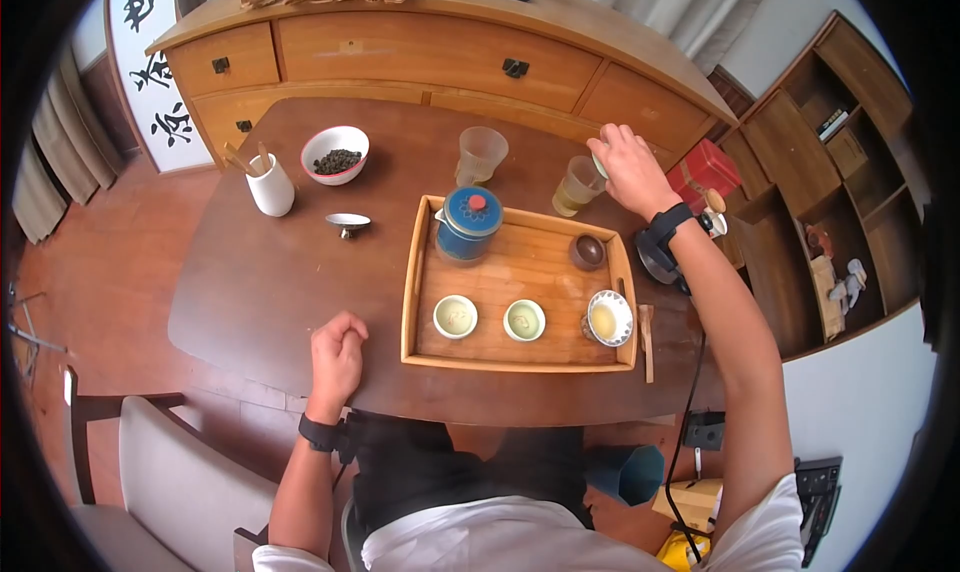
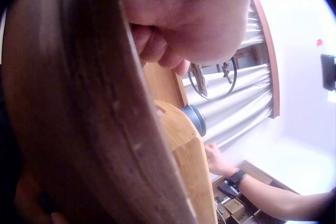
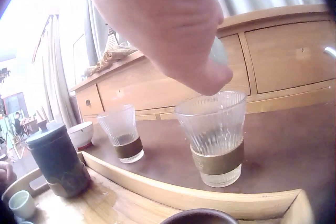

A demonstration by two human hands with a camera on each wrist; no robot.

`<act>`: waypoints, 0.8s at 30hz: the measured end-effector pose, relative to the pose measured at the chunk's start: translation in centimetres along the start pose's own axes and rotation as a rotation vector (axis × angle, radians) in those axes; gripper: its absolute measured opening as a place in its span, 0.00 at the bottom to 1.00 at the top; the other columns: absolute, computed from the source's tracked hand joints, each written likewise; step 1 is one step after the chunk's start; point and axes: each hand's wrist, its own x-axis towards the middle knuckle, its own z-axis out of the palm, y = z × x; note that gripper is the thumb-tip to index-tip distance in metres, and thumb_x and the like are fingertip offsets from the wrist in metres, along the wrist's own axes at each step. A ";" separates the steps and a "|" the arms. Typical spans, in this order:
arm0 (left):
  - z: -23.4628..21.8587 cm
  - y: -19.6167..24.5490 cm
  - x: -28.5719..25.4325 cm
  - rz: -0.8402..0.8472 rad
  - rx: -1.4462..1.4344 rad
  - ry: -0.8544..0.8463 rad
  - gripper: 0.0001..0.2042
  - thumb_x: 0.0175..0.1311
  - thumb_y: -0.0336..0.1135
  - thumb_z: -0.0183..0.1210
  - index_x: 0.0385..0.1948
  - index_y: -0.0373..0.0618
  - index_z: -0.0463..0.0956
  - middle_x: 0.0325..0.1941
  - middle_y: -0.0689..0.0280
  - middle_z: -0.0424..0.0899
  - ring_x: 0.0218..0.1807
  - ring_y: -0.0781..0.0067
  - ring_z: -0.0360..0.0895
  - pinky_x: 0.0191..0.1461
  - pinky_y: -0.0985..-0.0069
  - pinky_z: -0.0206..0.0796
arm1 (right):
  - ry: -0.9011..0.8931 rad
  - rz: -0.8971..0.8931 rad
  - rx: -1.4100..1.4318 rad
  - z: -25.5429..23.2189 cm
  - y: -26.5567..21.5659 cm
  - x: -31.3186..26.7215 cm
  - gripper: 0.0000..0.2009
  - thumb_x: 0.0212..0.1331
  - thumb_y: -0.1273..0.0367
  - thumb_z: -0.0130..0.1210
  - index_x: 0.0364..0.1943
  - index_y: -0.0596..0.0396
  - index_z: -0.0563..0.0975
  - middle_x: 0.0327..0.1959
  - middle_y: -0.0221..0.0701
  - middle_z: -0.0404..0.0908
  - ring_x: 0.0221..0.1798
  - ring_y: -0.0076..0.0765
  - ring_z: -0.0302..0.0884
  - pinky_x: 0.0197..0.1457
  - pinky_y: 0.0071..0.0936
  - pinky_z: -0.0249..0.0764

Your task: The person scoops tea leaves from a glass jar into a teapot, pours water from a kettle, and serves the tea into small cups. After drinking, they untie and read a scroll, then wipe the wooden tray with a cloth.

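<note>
My right hand [image 1: 632, 172] [image 3: 163, 24] pinches a small pale green cup [image 1: 600, 164] [image 3: 218, 52] over a ribbed glass [image 1: 576, 190] [image 3: 217, 161] with a brown band and pale liquid inside. A second ribbed glass [image 1: 480, 156] [image 3: 129, 149] stands apart from it. On the wooden tray [image 1: 500, 366] are a blue lidded pot [image 1: 467, 234], two pale green cups [image 1: 455, 317] [image 1: 524, 320], a patterned cup [image 1: 609, 318] with yellowish liquid and a small brown cup [image 1: 587, 252]. My left hand [image 1: 336, 357] [image 2: 194, 14] rests at the table's near edge, fingers loosely curled, holding nothing.
Left on the table [image 1: 240, 292] are a white tool holder [image 1: 270, 187], a bowl of dark leaves [image 1: 336, 158] and a small strainer-like piece [image 1: 348, 222]. A wooden tool [image 1: 647, 342] lies right of the tray. Behind are a red box [image 1: 706, 174] and drawers [image 1: 400, 57].
</note>
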 end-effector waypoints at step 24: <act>0.1 -0.2 0.0 -0.005 0.011 -0.010 0.07 0.55 0.18 0.46 0.23 0.37 0.73 0.18 0.65 0.71 0.23 0.77 0.68 0.29 0.78 0.60 | -0.471 0.101 0.814 -4.1 -7.1 -5.1 0.39 0.43 0.64 0.72 0.63 0.57 0.68 0.58 0.45 0.75 0.59 0.46 0.75 0.63 0.36 0.71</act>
